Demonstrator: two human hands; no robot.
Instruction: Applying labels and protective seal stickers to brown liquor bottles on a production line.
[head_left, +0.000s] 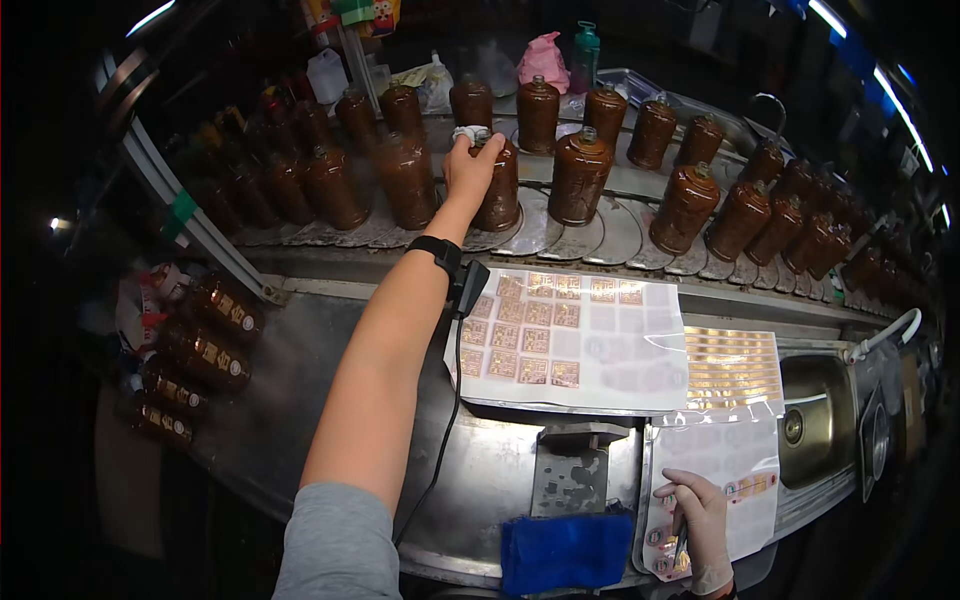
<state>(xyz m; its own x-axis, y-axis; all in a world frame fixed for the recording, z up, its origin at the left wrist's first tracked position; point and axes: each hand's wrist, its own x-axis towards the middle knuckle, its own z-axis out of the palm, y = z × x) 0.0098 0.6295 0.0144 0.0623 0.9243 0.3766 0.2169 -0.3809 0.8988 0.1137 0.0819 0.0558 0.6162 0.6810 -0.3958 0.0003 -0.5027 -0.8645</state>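
My left hand (472, 170) reaches to the top of a brown glass bottle (498, 200) in the near row. Its fingers are closed on a crumpled white cloth (470, 132) by the bottle's neck; the fingertips are partly hidden. At the lower right, my gloved right hand (702, 518) is closed round a slim metal tool, seemingly tweezers (681, 545). It hovers over or rests on a label sheet (715, 450) with a few gold and red stickers. Left of that lies a larger white sheet (625, 350) with several square gold labels.
Rows of brown bottles stand on a plate conveyor (530, 235). More bottles lie on their sides at the left (205, 350). A black cable (440, 450) crosses the steel table (480, 500). A blue cloth (567, 552) lies in front; a sink (815, 405) sits at the right.
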